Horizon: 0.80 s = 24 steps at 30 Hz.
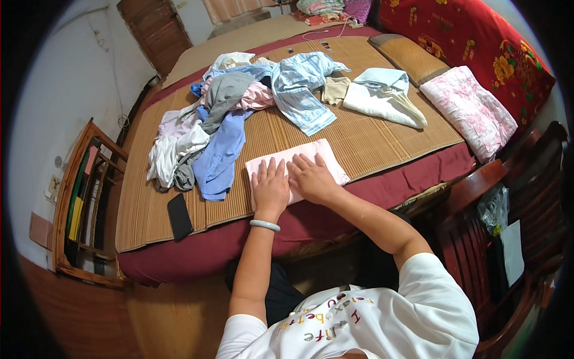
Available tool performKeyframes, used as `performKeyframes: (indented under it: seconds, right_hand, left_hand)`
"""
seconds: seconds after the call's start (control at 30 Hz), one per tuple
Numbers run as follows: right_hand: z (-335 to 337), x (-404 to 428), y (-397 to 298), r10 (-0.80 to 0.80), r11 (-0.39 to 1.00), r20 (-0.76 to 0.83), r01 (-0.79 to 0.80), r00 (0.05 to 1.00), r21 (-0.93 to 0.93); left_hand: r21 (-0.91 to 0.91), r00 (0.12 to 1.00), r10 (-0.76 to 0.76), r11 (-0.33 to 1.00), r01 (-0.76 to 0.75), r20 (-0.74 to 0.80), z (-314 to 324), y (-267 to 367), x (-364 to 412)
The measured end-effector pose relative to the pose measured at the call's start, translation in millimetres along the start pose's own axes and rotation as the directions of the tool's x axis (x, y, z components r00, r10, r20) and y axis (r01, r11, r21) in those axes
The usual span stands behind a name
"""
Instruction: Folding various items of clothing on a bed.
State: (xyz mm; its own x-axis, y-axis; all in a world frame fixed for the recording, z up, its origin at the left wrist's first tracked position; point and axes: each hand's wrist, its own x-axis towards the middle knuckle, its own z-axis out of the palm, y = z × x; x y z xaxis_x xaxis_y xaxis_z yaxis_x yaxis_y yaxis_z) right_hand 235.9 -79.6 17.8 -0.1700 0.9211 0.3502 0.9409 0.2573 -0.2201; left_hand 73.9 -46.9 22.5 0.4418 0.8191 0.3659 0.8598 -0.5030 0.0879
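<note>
A folded pale pink cloth [329, 157] lies flat at the near edge of a bamboo mat [372, 143] on the bed. Both palms rest on it. My left hand [271, 186], with a pale bangle at the wrist, covers its left half, fingers pointing away from me. Beside it, my right hand [314, 179] lies flat and angled to the left, its fingers near those of the left hand. Neither hand grips anything. The parts of the cloth under the palms are hidden.
A heap of loose clothes [228, 96] spreads beyond, with a blue striped garment [300, 85] on its right. Folded white clothing [376, 98] lies further right. A black phone [180, 217] is near the left edge. A wooden chair [471, 193] stands at right.
</note>
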Motion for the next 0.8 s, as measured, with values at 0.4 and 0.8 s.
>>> performKeyframes:
  seconds: [0.4,0.8]
  right_hand:
    - [-23,0,65,0.358,0.923,0.175,-0.376,0.917,0.085]
    - [-17,5,17,0.077,0.997,0.052,-0.077,0.996,-0.009]
  left_hand:
    - [-0.139,0.980,-0.167,0.973,0.182,0.110,13,-32,0]
    - [-0.039,0.998,-0.037,0.998,0.039,0.046,2,1,5]
